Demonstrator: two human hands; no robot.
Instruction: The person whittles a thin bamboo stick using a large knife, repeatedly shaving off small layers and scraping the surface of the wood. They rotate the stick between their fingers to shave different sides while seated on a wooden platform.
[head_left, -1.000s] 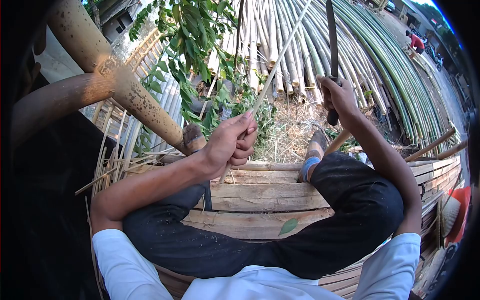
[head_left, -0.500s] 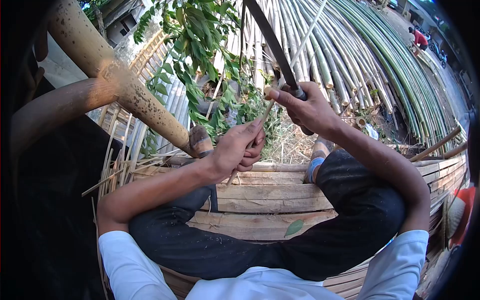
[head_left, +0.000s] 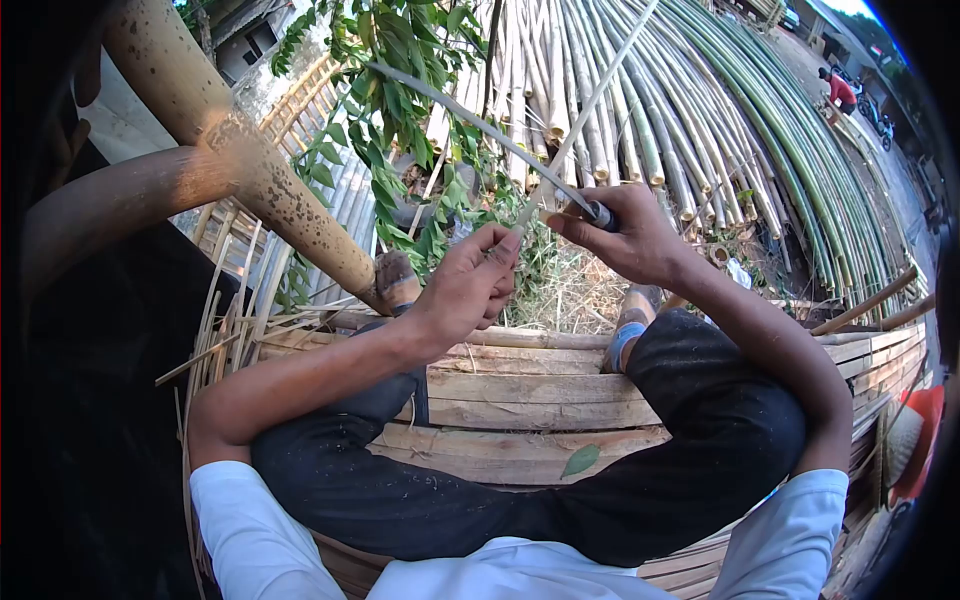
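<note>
Pinched between the thumb and fingers of my left hand (head_left: 470, 282) is the near end of a long, thin bamboo strip (head_left: 606, 84), which slants away up and to the right. My right hand (head_left: 630, 238) is closed round the dark handle of a long-bladed knife (head_left: 468, 117). Its blade points up and left and crosses the strip just beyond my left fingertips. The right thumb lies close beside the strip, near the base of the blade. Both hands are above the gap between my knees.
I sit on a bamboo-slat platform (head_left: 540, 414) with a loose green leaf (head_left: 580, 460) on it. Thick bamboo posts (head_left: 290, 215) stand at left, near leafy branches (head_left: 400, 60). Stacked bamboo poles (head_left: 690, 120) fill the ground ahead. Far right, a person in red (head_left: 840, 92) bends down.
The knife blade has swung from pointing steeply up to lying flatter toward the left. My left hand has risen slightly, and the strip's tail no longer shows below it.
</note>
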